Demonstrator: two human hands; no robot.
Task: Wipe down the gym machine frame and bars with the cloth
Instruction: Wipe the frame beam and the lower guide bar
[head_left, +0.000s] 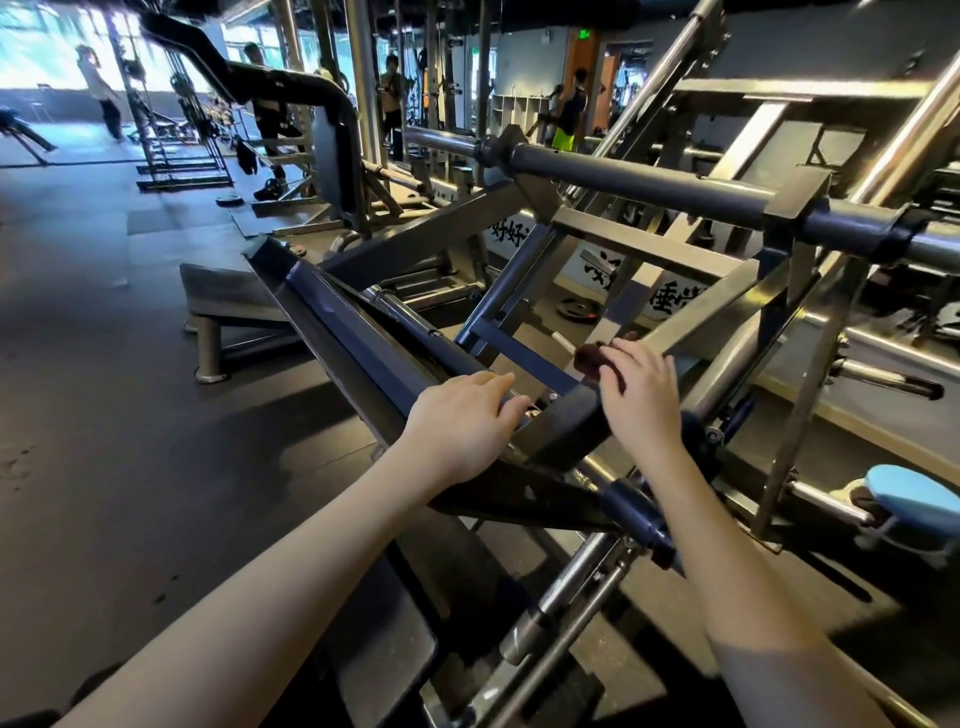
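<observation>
1. Head view: the left hand (462, 423) rests on a sloping dark beam (353, 332) of the machine frame (649, 244). Its fingers lie loosely over the beam's top edge and are not clenched.
2. The right hand (641, 395) grips a dark brown cloth (595, 358) with curled fingers, pressing it against a frame member just beyond the beam's near end.
3. A thick dark bar (649, 182) crosses above and behind both hands.
4. A blue pad (906, 493) sits low on the right.
5. A person (101, 88) stands far back on the gym floor (104, 415).
</observation>
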